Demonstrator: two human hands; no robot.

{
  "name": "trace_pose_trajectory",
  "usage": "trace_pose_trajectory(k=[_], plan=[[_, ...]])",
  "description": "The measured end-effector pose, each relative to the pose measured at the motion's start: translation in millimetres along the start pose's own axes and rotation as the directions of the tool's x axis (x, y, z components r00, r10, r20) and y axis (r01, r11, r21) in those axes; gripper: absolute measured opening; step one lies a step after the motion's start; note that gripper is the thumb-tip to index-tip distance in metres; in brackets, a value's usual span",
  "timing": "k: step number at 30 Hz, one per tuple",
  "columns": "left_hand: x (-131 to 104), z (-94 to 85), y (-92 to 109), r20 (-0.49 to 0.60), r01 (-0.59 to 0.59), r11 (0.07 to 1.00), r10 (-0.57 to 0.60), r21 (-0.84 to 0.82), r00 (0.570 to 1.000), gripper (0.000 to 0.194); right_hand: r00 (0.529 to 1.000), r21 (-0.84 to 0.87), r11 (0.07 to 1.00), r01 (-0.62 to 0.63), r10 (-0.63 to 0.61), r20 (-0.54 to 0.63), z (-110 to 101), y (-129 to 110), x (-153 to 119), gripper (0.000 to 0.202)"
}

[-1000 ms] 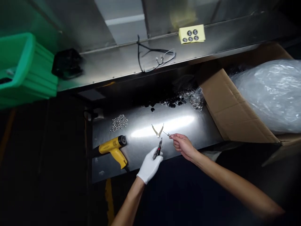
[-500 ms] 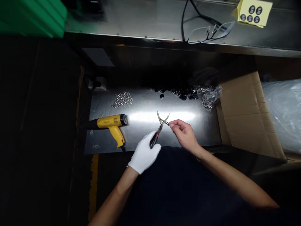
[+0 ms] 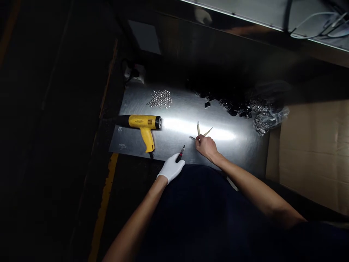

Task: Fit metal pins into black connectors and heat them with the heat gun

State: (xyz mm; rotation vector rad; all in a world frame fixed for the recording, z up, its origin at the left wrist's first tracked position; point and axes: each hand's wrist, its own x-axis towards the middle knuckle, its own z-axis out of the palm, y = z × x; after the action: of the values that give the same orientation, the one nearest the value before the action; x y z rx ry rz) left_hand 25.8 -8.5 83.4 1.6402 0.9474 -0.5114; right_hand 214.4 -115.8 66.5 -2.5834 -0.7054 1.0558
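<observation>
My left hand, in a white glove, is wrapped round a pair of small black pliers with a red mark. The jaws point up and away and touch nothing. To the right, my bare right hand is closed, its fingertips pinching a tan V-shaped piece whose two thin ends stick up. A short dark rod pokes out left of the same fingers. My fingers hide where these pieces meet. Both hands are over the near part of the metal work surface.
A yellow heat gun lies on the left. Behind it is a scatter of small shiny metal beads. Small black parts and bagged metal pieces lie at the back right. A cardboard box stands at the right edge.
The pliers have come away from the tan piece, and my hands have moved apart. My right hand now grips the tan piece near its bend. The camera view has shifted and turned.
</observation>
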Motion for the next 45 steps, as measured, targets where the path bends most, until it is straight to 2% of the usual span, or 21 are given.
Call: trace_pose_trajectory(k=[4,7,10,15,19,22,27,32,45], plan=[[5,0.4,7,-0.005,0.039,0.997,-0.039,0.071,0.999,0.031,0.998,-0.16,0.985,0.063,-0.067,-0.019,-13,-11,-5,0.029],[13,0.4,16,-0.01,0.07,0.989,-0.069,0.133,0.998,0.035,0.994,-0.233,0.97,0.068,-0.085,-0.065,-19,-3,-11,0.029],[23,-1.1,26,0.014,0.094,0.981,-0.098,0.17,0.995,0.034,0.987,-0.267,0.963,0.036,-0.076,-0.141,-21,22,-18,0.03],[43,-5.2,46,0.093,0.144,0.968,-0.166,0.206,0.982,0.034,0.965,-0.261,0.965,-0.039,-0.031,-0.26,-13,82,-28,0.036],[56,-6.8,62,0.131,0.231,0.945,-0.266,0.233,0.955,0.041,0.96,-0.234,0.97,-0.06,-0.008,-0.279,-1,123,-32,0.031],[62,-6.9,72,0.137,0.292,0.927,-0.329,0.235,0.934,0.044,0.959,-0.209,0.977,-0.045,-0.016,-0.282,7,141,-33,0.03],[65,-6.0,87,0.135,0.382,0.899,-0.415,0.215,0.9,0.047,0.953,-0.164,0.986,-0.019,-0.031,-0.302,15,151,-32,0.03],[68,-4.8,98,0.131,0.423,0.877,-0.458,0.228,0.879,0.044,0.947,-0.131,0.991,-0.001,-0.041,-0.317,19,156,-32,0.031],[75,-4.9,102,0.103,0.448,0.865,-0.478,0.228,0.872,0.044,0.94,-0.105,0.994,0.019,-0.053,-0.338,23,162,-32,0.028]])
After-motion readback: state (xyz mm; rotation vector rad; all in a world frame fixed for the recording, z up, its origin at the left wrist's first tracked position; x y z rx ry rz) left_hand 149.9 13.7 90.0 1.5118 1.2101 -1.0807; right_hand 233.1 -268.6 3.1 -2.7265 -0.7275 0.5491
